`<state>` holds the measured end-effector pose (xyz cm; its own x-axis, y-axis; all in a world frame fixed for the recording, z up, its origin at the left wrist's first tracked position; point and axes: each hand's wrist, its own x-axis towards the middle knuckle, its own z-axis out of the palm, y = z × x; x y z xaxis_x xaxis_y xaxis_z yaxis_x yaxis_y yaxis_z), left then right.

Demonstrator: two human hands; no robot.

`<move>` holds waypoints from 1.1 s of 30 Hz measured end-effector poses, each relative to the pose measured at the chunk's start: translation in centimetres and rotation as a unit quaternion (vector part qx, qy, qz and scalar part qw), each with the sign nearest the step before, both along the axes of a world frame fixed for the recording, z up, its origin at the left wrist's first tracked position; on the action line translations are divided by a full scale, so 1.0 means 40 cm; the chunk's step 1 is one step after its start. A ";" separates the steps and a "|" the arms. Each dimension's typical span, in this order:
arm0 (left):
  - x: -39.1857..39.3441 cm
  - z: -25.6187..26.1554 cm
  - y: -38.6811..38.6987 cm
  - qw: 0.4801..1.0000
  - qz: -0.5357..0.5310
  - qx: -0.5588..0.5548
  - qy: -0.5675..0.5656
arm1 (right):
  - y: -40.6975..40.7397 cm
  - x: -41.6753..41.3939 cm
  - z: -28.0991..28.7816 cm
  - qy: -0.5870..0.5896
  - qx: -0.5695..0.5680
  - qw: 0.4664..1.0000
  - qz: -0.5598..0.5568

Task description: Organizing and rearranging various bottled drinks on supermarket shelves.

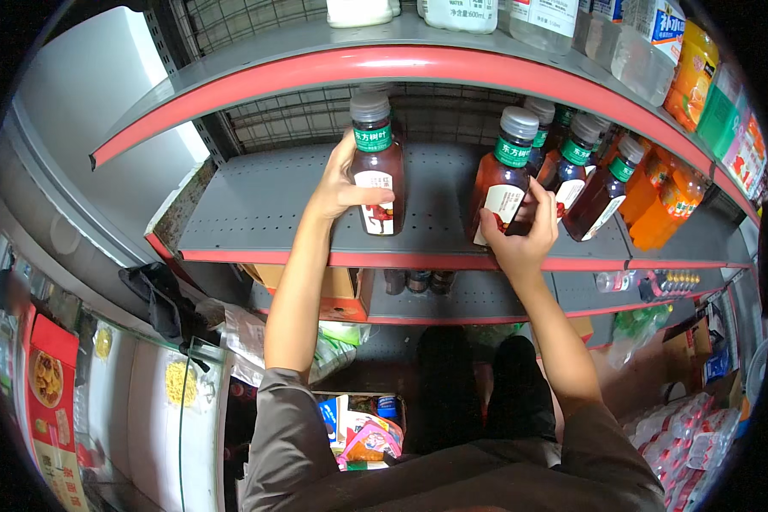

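Note:
My left hand (349, 185) is closed around a bottle of dark red tea (379, 166) with a green neck band and a grey cap, upright on the left part of a grey perforated shelf (262, 217). To the right, my right hand (528, 230) grips a similar tea bottle (500, 182) by its lower part, thumb over the label. That bottle leans a little; whether its base touches the shelf I cannot tell. Beside it on the right stand several more of these tea bottles (598, 192), in rows reaching back.
Orange drink bottles (662, 205) stand farther right. The upper shelf's red edge (397, 64) overhangs the bottles. Below are a lower shelf (473, 301), a cardboard box (339, 288) and a carton of packets (365, 435). A glass case (198, 422) stands left, shrink-wrapped bottles (685, 441) lower right.

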<state>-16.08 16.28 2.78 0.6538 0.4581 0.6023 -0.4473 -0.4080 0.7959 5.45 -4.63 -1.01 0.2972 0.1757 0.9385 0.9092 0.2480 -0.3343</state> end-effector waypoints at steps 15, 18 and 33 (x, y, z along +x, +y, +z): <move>-0.039 -0.065 -0.156 0.984 0.159 0.006 0.083 | -0.065 0.001 0.004 0.048 -0.207 0.977 0.018; -0.038 -0.049 -0.173 0.985 0.141 -0.039 0.092 | -0.046 -0.019 0.019 0.053 -0.235 0.969 0.057; -0.035 -0.083 -0.140 0.987 0.141 -0.019 0.076 | 0.077 -0.101 0.015 0.015 -0.225 0.965 0.131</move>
<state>-17.47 10.66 -0.53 0.5785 0.6549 0.4863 -0.1939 -0.4687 0.8618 1.43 -1.57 -0.41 0.2127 0.6365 0.7414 0.8229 0.2925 -0.4872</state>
